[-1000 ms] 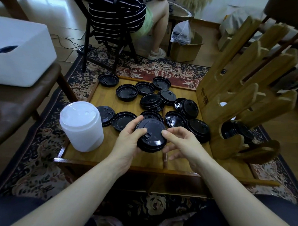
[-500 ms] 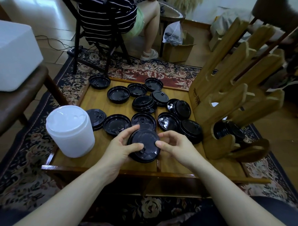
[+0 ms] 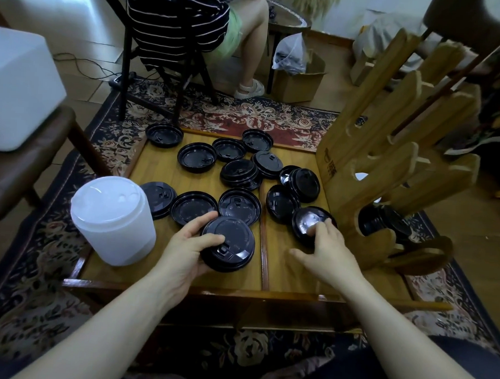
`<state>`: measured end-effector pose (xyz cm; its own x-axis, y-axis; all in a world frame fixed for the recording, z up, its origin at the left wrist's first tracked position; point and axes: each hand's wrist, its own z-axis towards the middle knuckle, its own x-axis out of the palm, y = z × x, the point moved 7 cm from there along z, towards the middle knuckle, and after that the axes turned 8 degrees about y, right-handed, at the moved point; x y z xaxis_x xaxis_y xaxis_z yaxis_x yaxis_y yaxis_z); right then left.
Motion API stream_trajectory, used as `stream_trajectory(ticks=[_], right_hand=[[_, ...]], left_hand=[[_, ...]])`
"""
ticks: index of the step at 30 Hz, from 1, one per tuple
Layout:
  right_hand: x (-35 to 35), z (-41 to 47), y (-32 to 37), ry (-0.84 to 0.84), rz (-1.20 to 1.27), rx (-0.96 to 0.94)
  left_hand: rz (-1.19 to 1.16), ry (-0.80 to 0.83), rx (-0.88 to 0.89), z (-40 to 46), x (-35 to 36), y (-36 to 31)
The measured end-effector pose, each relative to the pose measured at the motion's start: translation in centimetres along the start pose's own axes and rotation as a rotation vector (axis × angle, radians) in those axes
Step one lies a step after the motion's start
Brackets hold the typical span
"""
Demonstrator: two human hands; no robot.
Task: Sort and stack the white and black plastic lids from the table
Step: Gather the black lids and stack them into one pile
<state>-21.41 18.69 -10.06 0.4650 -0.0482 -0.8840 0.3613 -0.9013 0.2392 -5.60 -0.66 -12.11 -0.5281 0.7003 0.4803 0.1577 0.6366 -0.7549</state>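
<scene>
My left hand (image 3: pixel 183 252) grips a short stack of black lids (image 3: pixel 229 245), thumb on top, just above the near part of the low wooden table (image 3: pixel 163 174). My right hand (image 3: pixel 329 250) is off that stack, its fingertips resting on a black lid (image 3: pixel 304 220) that lies by the foot of the wooden rack (image 3: pixel 387 172); the thumb is spread wide. Several more black lids (image 3: pixel 241 171) lie scattered over the table, some upside down, some in low piles. A tall stack of white lids (image 3: pixel 112 220) stands at the table's left edge.
The wooden rack fills the table's right side and holds black lids (image 3: pixel 382 223) in a lower slot. A person sits on a chair (image 3: pixel 163 51) beyond the table. A white box (image 3: pixel 15 87) rests on a seat to the left. A patterned rug surrounds the table.
My right hand has let go of the black stack and moved right onto the lid by the rack. The left hand now holds the stack alone.
</scene>
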Motion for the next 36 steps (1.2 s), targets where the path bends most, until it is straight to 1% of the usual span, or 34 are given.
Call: stream_trajectory(ticks=[1,4,5,6,8,9,11,14,17,19,20,21,23,24,26,29,32,36], right_hand=[[-0.3,-0.1,0.1,-0.042,-0.002,-0.016],[-2.5,0.2,0.3,-0.237,-0.002,-0.062],[-3.0,0.6,0.2,-0.249,0.002,-0.062],[-3.1,1.2,0.0,-0.213,0.015,-0.051],[-2.4,2.3,-0.2,-0.082,0.026,-0.034],[-1.9,2.5,-0.2,-0.034,-0.005,-0.038],[-0.8,2.6,-0.2,0.008,-0.098,-0.059],[-0.3,2.5,0.0,-0.007,-0.160,-0.076],[-1.0,2.1,0.4,-0.056,-0.141,-0.088],[-2.2,1.2,1.2,-0.118,-0.110,-0.143],[-2.8,0.6,1.9,-0.143,-0.041,-0.202],[-3.4,-0.1,2.7,-0.141,0.082,-0.278],[-3.7,-1.7,4.6,-0.041,0.360,-0.443],[-3.6,-2.6,5.7,0.024,0.422,-0.516],[-2.5,-3.8,7.4,0.100,0.369,-0.614],[-0.9,-4.3,8.8,0.122,0.272,-0.666],[-0.7,-4.1,9.1,0.110,0.267,-0.654],[-1.3,-4.3,9.3,0.047,0.271,-0.596]], left_hand=[[-0.005,0.006,-0.002,0.0,0.1,0.0],[-0.009,0.040,0.002,-0.3,0.7,0.0],[-0.006,0.048,0.003,-0.4,0.8,0.0],[0.000,0.054,0.003,-0.4,0.9,0.0],[0.005,0.053,-0.002,-0.5,1.0,0.1],[0.004,0.049,-0.006,-0.5,1.0,0.1],[0.004,0.041,-0.014,-0.4,0.9,0.2],[0.013,0.044,-0.016,-0.3,0.8,0.2],[0.016,0.051,-0.014,-0.4,0.9,0.3],[0.012,0.049,-0.010,-0.4,1.0,0.2],[0.003,0.047,-0.009,-0.4,1.0,0.2],[-0.009,0.046,-0.009,-0.4,1.0,0.2],[-0.036,0.054,-0.009,-0.4,1.3,0.2],[-0.048,0.066,-0.010,-0.5,1.5,0.2],[-0.057,0.102,-0.010,-0.7,2.1,0.3],[-0.048,0.141,0.001,-0.9,2.5,0.4],[-0.060,0.160,0.010,-1.0,2.8,0.4],[0.032,0.202,0.044,-1.1,3.3,0.0]])
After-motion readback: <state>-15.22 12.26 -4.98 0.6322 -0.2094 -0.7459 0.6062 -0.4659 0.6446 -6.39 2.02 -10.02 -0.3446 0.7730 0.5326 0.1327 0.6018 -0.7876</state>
